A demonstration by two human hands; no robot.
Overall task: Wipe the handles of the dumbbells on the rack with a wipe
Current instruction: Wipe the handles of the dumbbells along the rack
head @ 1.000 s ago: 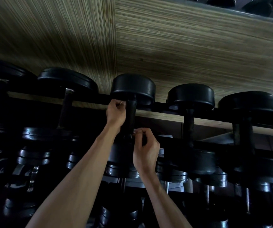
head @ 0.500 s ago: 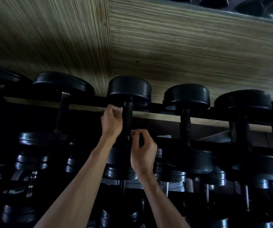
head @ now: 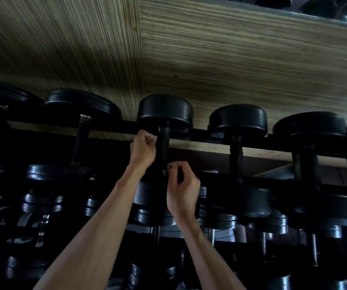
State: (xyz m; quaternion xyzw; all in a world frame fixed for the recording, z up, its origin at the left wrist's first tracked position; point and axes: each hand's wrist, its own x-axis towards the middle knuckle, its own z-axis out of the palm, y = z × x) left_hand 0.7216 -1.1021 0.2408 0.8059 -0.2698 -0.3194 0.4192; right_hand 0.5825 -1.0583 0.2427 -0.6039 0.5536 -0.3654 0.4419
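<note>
Now we work both hands along one upright handle.
Nearest, our right hand (head: 182, 185) pinches the wipe (barely visible) at the handle's (head: 162, 147) foot; farther up, our left hand (head: 143, 149) pinches its pale corner (head: 152, 139), just under the dumbbell's far head (head: 165, 110).

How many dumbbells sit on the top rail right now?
5 clear: far left, second, the one both hands work on, fourth, fifth. Another may be cut off at the right edge.
</note>
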